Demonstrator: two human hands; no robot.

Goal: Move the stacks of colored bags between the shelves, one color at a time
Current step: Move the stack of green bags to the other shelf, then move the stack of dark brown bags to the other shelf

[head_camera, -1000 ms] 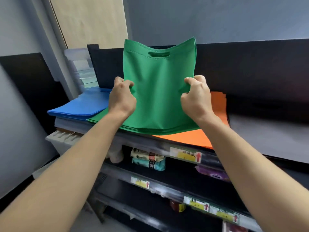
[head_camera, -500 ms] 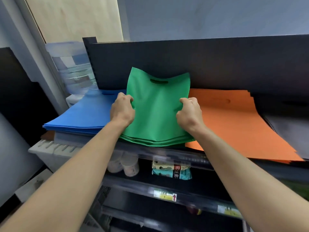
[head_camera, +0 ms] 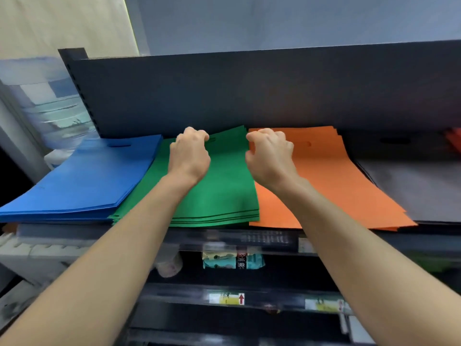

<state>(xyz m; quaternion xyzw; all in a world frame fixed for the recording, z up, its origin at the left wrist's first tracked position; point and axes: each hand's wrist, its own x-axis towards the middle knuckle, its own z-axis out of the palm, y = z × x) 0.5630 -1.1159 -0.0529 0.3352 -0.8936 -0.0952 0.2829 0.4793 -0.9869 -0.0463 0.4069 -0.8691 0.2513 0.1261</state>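
A stack of green bags [head_camera: 219, 196] lies flat on the top shelf [head_camera: 249, 239], between a blue stack [head_camera: 87, 181] and an orange stack [head_camera: 331, 186]. My left hand [head_camera: 189, 156] rests on the far part of the green stack, near its handle slot. Its fingers curl downward and the fingertips are hidden. My right hand [head_camera: 270, 158] hovers at the green stack's right edge, over the seam with the orange stack. Its fingers are loosely curled and nothing shows between them.
A grey stack [head_camera: 419, 188] lies right of the orange one, with a red edge [head_camera: 454, 141] behind it. A dark back panel [head_camera: 249, 96] rises behind the shelf. A water jug [head_camera: 50, 103] stands at the left. Lower shelves hold packets [head_camera: 233, 262].
The green stack, held up and tilted a second ago, now lies flat on the shelf. Both hands have slid from its sides toward its far end.
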